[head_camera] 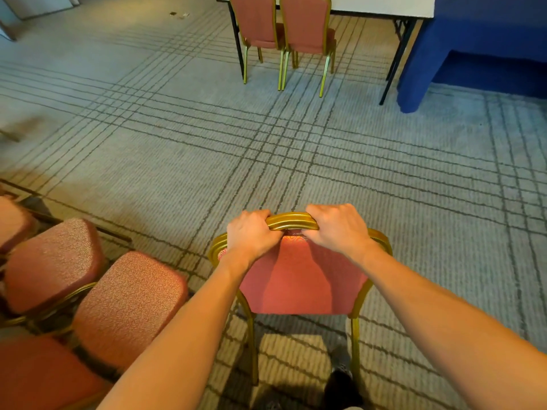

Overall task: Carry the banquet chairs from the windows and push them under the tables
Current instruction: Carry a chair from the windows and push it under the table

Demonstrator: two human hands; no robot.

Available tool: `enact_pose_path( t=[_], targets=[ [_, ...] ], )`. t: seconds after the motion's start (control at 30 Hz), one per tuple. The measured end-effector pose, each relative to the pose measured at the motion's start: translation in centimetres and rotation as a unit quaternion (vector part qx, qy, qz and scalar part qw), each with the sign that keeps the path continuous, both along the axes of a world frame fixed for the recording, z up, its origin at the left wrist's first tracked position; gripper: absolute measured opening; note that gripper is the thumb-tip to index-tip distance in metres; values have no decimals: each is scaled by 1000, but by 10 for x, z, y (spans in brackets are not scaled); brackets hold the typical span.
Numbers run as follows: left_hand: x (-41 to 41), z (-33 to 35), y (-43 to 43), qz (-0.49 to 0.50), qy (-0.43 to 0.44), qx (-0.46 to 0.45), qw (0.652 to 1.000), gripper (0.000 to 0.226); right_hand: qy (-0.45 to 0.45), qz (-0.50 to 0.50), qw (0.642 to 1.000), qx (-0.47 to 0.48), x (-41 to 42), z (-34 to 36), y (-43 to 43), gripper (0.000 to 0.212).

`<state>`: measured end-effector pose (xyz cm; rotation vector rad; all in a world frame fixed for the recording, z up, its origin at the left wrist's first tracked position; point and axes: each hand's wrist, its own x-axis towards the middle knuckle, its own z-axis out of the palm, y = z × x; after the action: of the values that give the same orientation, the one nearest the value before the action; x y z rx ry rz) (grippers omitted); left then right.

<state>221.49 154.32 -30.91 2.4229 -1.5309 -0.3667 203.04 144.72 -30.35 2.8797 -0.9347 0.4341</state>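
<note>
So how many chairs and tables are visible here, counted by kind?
Banquet chairs: 7 (held chair; 2 chairs at the white folding table; seemingly 4 left chairs, partly cut off)
Tables: 2 (that one and the blue-draped table)
Total: 9

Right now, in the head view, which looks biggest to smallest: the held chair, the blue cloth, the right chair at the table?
1. held chair
2. blue cloth
3. right chair at the table
The chairs seem alike; the held one is only nearer.
</note>
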Motion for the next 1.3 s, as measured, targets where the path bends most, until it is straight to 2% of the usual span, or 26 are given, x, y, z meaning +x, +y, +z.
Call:
enact_pose_path(
  t=[0.1,0.23,0.33,0.43,0.53,0.57,0.67,0.7,0.83,1.0,1.1,1.2,1.3],
  targets=[
    [-26,-4,-19,1,11,-8,1000,28,-9,-16,1000,6,-24,-4,-19,38],
    [-72,-4,-49,-32,-14,-21,999,32,-21,-85,996,30,-66,-16,-47,38],
    [-74,-7,-67,-4,-22,-26,999,38,-27,-104,993,50,-64,-16,-64,41],
    [-53,-11,-79,22,-2,-37,999,53,-26,-100,992,76,-42,-12,-77,43],
    [-47,-6,-98,44,24,2,999,76,-32,-95,992,80,-38,-11,-98,45],
    [-49,-4,-106,45,20,8,999,71,-41,-93,992,74,-39,-12,-106,46],
    [-47,-2,-127,65,-4,-4,998,28,-35,-80,992,87,-32,-12,-124,44],
    [-44,-1,-132,78,-15,-4,997,24,-26,-73,993,87,-27,-12,-130,43],
    [-28,-2,-167,100,-32,5,994,21,-15,-80,993,91,-8,-14,-166,43],
    [3,-12,-228,126,-29,-48,990,30,11,-145,986,85,31,-19,-221,47],
    [30,-18,-270,106,-20,-37,994,27,31,-178,978,108,57,-16,-261,50],
    [50,-15,-306,66,-10,0,998,26,68,-200,961,178,78,-15,-299,46],
    [60,-13,-328,8,-11,14,1000,31,19,-193,960,203,82,-19,-320,44]
  ],
)
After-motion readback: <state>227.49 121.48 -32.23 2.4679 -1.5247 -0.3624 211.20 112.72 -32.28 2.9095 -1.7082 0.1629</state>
